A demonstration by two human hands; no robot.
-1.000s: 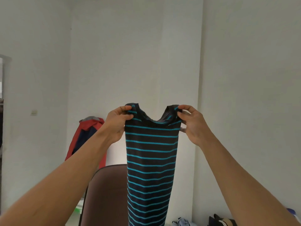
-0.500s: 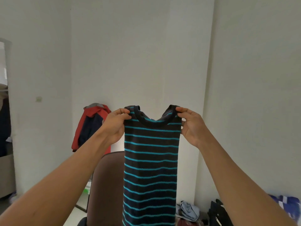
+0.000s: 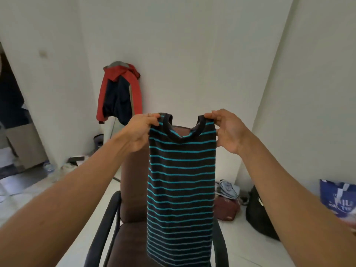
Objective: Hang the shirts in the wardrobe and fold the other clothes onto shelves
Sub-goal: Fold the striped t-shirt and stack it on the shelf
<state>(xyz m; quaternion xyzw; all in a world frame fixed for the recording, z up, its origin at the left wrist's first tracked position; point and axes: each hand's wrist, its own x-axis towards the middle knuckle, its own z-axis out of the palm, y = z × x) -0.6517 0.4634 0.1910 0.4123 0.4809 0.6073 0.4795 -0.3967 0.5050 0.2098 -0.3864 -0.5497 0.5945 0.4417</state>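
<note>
- While both hands keep their pinch, the shirt (image 3: 181, 180) now hangs lower than a second ago, straight down in front of the chair (image 3: 133, 189) back.
- Left hand (image 3: 139, 132): fingers curled round one shoulder seam. Right hand (image 3: 229, 130): thumb and fingers pinch the other.
- Probably just held out for a check; hanging not started, no wardrobe in view.
- Armrests flank the hem; bags (image 3: 260, 214) sit right of the chair, a jacket (image 3: 119, 91) hangs behind-left, and there is open floor to the left.
</note>
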